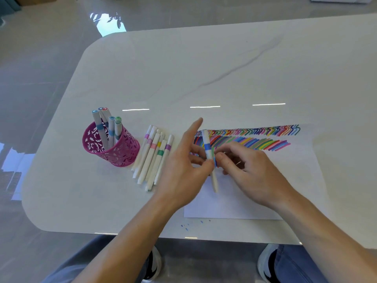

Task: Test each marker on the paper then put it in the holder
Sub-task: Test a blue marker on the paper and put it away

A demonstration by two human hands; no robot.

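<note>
A glossy white worktop (224, 68) with rounded corners and a faint grey vein running across its far right fills most of the scene. Three short bright strips of light reflect on its surface. Around it lies a polished grey tiled floor (40, 68), mirroring a bright window patch (108, 23) at far left.

A glossy white marble-look table (224, 64) with rounded corners and small blue ink specks (186, 226) near its front edge stands on a shiny grey tiled floor (40, 68).
</note>
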